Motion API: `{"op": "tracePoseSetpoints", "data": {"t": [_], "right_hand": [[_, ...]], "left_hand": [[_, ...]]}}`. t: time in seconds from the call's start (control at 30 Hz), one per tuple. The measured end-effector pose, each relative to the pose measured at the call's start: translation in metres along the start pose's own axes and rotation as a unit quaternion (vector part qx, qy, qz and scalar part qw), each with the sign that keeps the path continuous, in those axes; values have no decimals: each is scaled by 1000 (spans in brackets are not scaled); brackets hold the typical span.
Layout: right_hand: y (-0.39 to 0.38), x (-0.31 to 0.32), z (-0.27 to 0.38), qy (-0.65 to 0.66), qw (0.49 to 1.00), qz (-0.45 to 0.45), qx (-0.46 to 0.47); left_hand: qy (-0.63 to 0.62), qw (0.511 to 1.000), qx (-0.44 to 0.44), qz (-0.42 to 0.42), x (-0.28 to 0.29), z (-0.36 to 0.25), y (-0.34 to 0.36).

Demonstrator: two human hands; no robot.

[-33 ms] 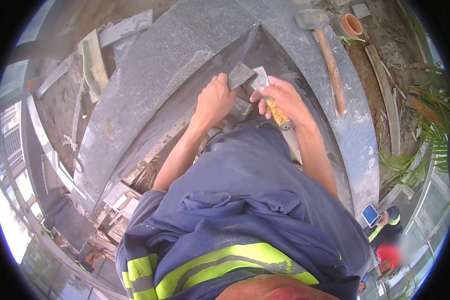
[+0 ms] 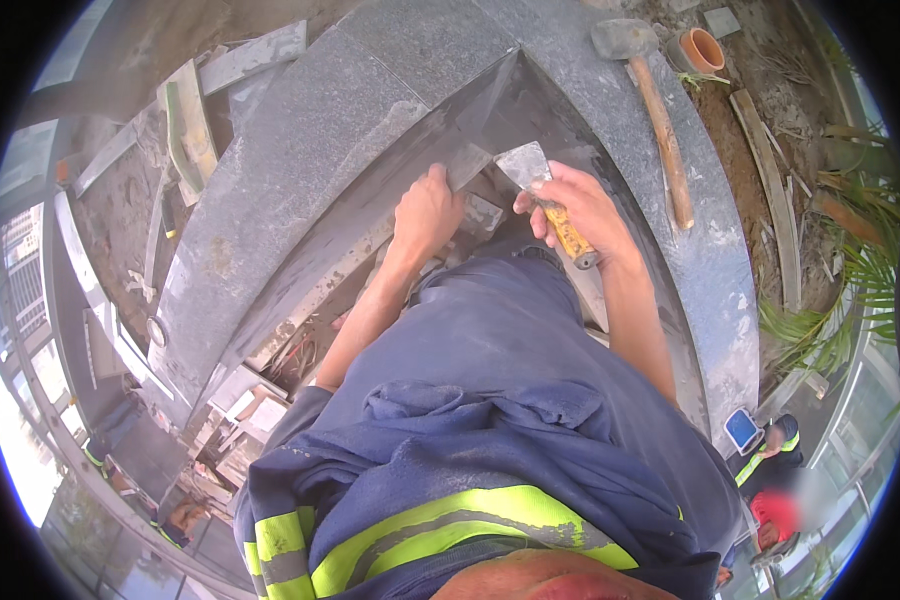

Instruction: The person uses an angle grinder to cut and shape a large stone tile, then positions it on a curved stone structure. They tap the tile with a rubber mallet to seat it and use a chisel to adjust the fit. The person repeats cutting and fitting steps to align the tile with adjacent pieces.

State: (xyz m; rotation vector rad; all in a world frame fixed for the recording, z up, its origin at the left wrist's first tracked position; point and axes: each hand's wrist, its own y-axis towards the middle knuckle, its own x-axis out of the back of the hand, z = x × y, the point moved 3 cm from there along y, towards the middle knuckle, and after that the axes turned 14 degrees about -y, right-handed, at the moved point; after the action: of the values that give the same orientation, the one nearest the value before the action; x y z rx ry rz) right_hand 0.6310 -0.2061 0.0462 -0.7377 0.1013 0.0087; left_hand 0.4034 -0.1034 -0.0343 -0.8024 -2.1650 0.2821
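My right hand (image 2: 582, 212) is closed round the worn yellow handle of a putty knife (image 2: 526, 164), whose wide, smeared metal blade points up and to the left. My left hand (image 2: 429, 212) pinches a thin, flat grey plate (image 2: 467, 166), which may be a scraper blade or a stone chip. The putty knife's blade edge is close to the plate's right corner; whether they touch I cannot tell. Both hands are over a pointed, dark-walled recess (image 2: 560, 115) between grey stone slabs. Below the plate lies a small grey block (image 2: 482, 215), partly hidden by my body.
On the right slab (image 2: 715, 290) rests a mallet (image 2: 660, 130) with a wooden handle. Beyond it are an orange pipe end (image 2: 703, 50), a wooden strip (image 2: 768, 190) and palm leaves (image 2: 875, 270). Boards (image 2: 188, 125) lie at the left. Another person (image 2: 775, 510) is at the lower right.
The putty knife has shifted right and slightly down, so its blade has drawn off the plate. My left hand has dropped a little with the plate, which is now tilted differently.
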Motion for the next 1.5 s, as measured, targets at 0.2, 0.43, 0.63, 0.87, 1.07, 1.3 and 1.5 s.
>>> {"op": "tracePoseSetpoints", "data": {"t": [0.2,0.43,0.63,0.87,1.07,1.3,1.5], "right_hand": [[33,4,-4,-58,974,-174,133],[101,3,41,10,963,-204,174],[105,5,48,-11,964,-210,164],[112,9,50,18,954,-236,182],[118,9,54,22,959,-231,164],[95,-24,57,-17,983,-148,105],[51,-33,30,-204,972,-47,105]], "left_hand": [[73,983,137,99,-38,164,-56],[33,988,148,31,-14,193,-66],[-28,981,192,25,-32,199,-78],[-71,978,195,2,-47,207,-90],[-56,980,190,-17,-45,207,-91],[-66,980,184,-37,-29,183,-92],[-201,959,194,-46,12,115,-99]]}}
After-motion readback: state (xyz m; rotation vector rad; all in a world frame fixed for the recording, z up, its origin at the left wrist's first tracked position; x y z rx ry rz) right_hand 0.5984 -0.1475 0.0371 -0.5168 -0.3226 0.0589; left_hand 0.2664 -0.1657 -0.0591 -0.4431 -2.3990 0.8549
